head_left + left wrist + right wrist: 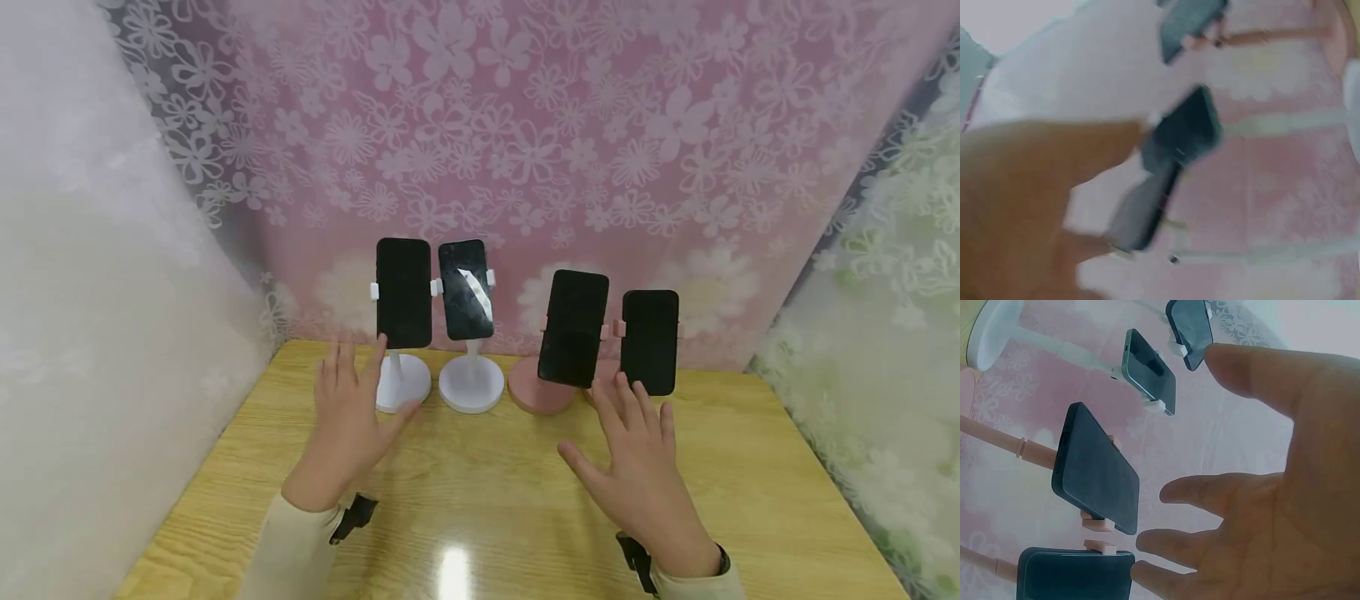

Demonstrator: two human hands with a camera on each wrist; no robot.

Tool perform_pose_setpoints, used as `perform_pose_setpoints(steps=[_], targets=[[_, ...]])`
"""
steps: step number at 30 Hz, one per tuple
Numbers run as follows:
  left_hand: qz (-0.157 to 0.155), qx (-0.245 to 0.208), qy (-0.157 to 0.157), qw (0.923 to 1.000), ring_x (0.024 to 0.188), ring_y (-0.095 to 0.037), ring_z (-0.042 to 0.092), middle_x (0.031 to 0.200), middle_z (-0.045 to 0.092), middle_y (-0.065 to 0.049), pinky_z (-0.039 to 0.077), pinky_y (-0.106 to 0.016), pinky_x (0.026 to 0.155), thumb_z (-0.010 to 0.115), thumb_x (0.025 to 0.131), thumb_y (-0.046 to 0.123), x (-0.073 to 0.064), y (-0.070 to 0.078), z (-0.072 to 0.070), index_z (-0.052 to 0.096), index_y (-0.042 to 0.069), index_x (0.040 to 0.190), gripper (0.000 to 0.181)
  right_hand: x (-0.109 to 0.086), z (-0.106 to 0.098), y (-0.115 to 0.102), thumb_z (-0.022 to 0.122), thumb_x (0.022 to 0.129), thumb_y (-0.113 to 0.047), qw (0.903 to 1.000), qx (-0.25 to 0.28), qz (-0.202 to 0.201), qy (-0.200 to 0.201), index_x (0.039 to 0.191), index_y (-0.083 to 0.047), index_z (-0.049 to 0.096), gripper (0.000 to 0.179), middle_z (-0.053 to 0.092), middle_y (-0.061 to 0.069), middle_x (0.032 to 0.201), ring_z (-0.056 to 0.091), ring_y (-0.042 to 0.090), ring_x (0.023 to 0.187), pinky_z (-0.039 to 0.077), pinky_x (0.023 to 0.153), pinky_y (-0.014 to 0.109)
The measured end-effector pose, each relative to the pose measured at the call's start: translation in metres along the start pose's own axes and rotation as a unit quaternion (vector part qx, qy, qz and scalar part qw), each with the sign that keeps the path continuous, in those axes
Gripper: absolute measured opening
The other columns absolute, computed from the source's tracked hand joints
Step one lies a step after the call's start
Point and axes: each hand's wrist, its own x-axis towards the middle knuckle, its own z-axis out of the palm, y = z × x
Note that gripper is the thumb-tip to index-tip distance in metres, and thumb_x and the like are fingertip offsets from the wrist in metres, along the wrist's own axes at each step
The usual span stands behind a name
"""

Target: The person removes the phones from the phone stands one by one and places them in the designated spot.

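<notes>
My left hand [348, 425], fingers spread, is in front of the leftmost black phone [403, 292], which a white phone stand [411, 383] clamps upright. Beside it a second phone [457, 296] with a bright reflection sits in another white stand [471, 388]. To the right, a tilted black phone [575, 325] and an upright phone [650, 342] are clamped in pink stands [536, 396]. My right hand [637, 467] reaches toward these two with straight, parted fingers, holding nothing; the right wrist view shows its fingertips [1147, 570] close to the phone edges. Blur in the left wrist view hides whether the left fingers touch.
The stands line the back of a wooden table [480, 467]. A pink flowered cloth [525, 150] hangs close behind them. Pale curtains [97, 292] flank the table on both sides.
</notes>
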Motion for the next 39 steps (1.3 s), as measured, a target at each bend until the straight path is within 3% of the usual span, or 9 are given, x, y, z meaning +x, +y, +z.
perform_pose_setpoints(steps=[4, 8, 11, 16, 18, 23, 30, 32, 39], targets=[[-0.020, -0.024, 0.096, 0.9949, 0.156, -0.047, -0.007, 0.168, 0.000, -0.030, 0.003, -0.072, 0.119, 0.071, 0.095, 0.048, 0.026, -0.016, 0.009, 0.014, 0.004, 0.165, 0.100, -0.002, -0.002, 0.002, 0.070, 0.096, -0.051, 1.0000, -0.001, -0.002, 0.004, 0.160, -0.006, 0.036, 0.086, 0.017, 0.026, 0.168, 0.011, 0.050, 0.154, -0.002, 0.118, 0.074], [-0.050, -0.093, 0.127, 0.9863, 0.155, -0.047, 0.006, 0.168, 0.009, -0.028, 0.013, -0.071, 0.119, 0.066, 0.098, 0.053, 0.046, -0.028, 0.019, 0.006, 0.008, 0.166, 0.102, -0.004, -0.003, 0.003, 0.070, 0.096, -0.051, 1.0000, 0.001, -0.006, 0.006, 0.160, -0.006, 0.035, 0.086, 0.017, 0.027, 0.168, 0.012, 0.050, 0.154, -0.003, 0.118, 0.074], [-0.075, -0.190, 0.116, 0.9720, 0.153, -0.043, 0.018, 0.166, 0.016, -0.024, 0.021, -0.066, 0.119, 0.063, 0.100, 0.053, 0.055, -0.033, 0.027, 0.005, 0.009, 0.166, 0.098, -0.005, -0.005, 0.004, 0.070, 0.095, -0.051, 0.9999, 0.002, -0.008, 0.010, 0.160, -0.006, 0.036, 0.086, 0.018, 0.027, 0.168, 0.013, 0.050, 0.153, -0.002, 0.118, 0.074], [-0.100, -0.345, 0.103, 0.9274, 0.143, -0.037, 0.038, 0.154, 0.034, -0.024, 0.032, -0.053, 0.120, 0.061, 0.104, 0.041, 0.066, -0.036, 0.037, 0.023, 0.000, 0.159, 0.079, -0.007, -0.007, 0.003, 0.071, 0.095, -0.049, 0.9998, 0.005, -0.014, 0.017, 0.160, -0.007, 0.036, 0.085, 0.021, 0.028, 0.167, 0.015, 0.051, 0.153, 0.001, 0.118, 0.075], [-0.110, -0.375, 0.102, 0.9147, 0.135, -0.035, 0.045, 0.147, 0.041, -0.024, 0.037, -0.048, 0.117, 0.061, 0.105, 0.039, 0.069, -0.035, 0.040, 0.032, -0.003, 0.154, 0.071, -0.008, -0.008, 0.003, 0.071, 0.095, -0.049, 0.9997, 0.007, -0.014, 0.017, 0.160, -0.007, 0.037, 0.085, 0.021, 0.027, 0.167, 0.015, 0.051, 0.153, 0.001, 0.118, 0.074], [-0.143, -0.416, 0.078, 0.8947, 0.115, -0.024, 0.055, 0.133, 0.052, -0.020, 0.047, -0.032, 0.102, 0.057, 0.106, 0.042, 0.073, -0.032, 0.044, 0.046, -0.003, 0.143, 0.059, -0.008, -0.011, 0.002, 0.071, 0.096, -0.049, 0.9999, 0.009, -0.009, 0.008, 0.161, -0.009, 0.035, 0.085, 0.021, 0.025, 0.168, 0.014, 0.049, 0.154, 0.001, 0.119, 0.073], [-0.138, -0.510, 0.011, 0.8492, 0.098, -0.009, 0.070, 0.130, 0.059, -0.020, 0.058, -0.026, 0.090, 0.056, 0.106, 0.044, 0.079, -0.022, 0.045, 0.051, 0.001, 0.145, 0.057, -0.009, -0.013, 0.001, 0.071, 0.095, -0.050, 0.9999, 0.014, -0.007, 0.003, 0.162, -0.011, 0.034, 0.086, 0.021, 0.025, 0.168, 0.014, 0.049, 0.154, 0.004, 0.118, 0.073], [-0.138, -0.517, 0.013, 0.8445, 0.095, -0.010, 0.071, 0.127, 0.062, -0.019, 0.060, -0.028, 0.087, 0.058, 0.106, 0.043, 0.079, -0.019, 0.046, 0.053, 0.001, 0.143, 0.056, -0.009, -0.013, 0.001, 0.070, 0.095, -0.051, 0.9998, 0.017, -0.007, -0.001, 0.161, -0.010, 0.035, 0.085, 0.021, 0.024, 0.168, 0.015, 0.049, 0.154, 0.004, 0.119, 0.073], [-0.098, -0.513, 0.066, 0.8501, 0.084, -0.012, 0.071, 0.102, 0.067, -0.005, 0.061, -0.028, 0.074, 0.059, 0.107, 0.032, 0.075, -0.012, 0.052, 0.060, -0.002, 0.128, 0.040, -0.011, -0.018, 0.001, 0.069, 0.096, -0.053, 0.9994, 0.030, -0.011, -0.016, 0.161, -0.009, 0.035, 0.086, 0.018, 0.024, 0.169, 0.013, 0.049, 0.154, 0.002, 0.119, 0.072]])
